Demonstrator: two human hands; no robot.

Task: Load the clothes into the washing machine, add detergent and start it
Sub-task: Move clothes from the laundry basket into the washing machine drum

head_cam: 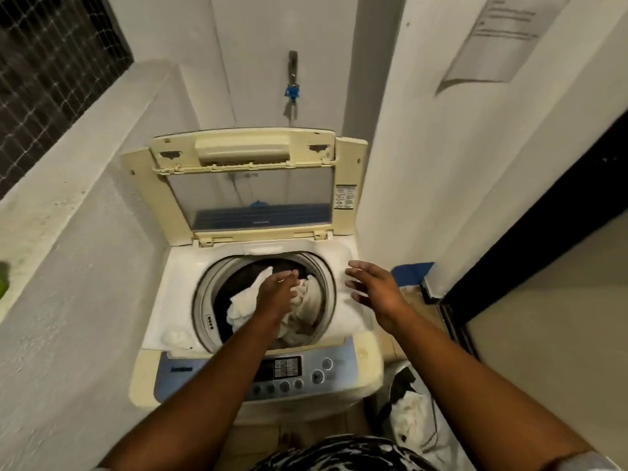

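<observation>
White-walled laundry nook, yellowed top-load washing machine (365, 363) sitting centre, lid (249, 195) standing open, white clothes (244, 305) lying crumpled in drum, left hand (277, 294) reaching in, fingers loose, right hand (373, 288) hovering splayed, gripping nothing.

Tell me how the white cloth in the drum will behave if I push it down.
The white cloth looks crumpled and limp, so it will likely fold and sink. It lies loose in the drum, probably light. The left hand is over it.
</observation>
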